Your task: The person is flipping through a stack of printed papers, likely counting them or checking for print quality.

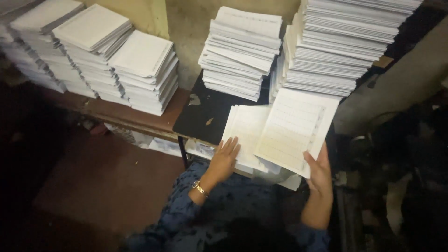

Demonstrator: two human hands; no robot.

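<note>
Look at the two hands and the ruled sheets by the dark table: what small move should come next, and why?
Probably lower the ruled sheet onto the small pile. The right hand holds that sheet by its lower corner, tilted and overlapping the pile, while the left hand lies flat on the pile's near edge, steadying it on the dark table.

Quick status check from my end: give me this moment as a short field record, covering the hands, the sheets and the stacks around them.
left hand: left hand lies flat, fingers spread, on the low pile of sheets
right hand: right hand grips the lower edge of a ruled sheet, tilted above the pile
surface: dark table, next to a brown bench
behind: two tall paper stacks on the table
left side: three leaning paper stacks on the bench
wrist: gold bracelet on the left wrist
</note>
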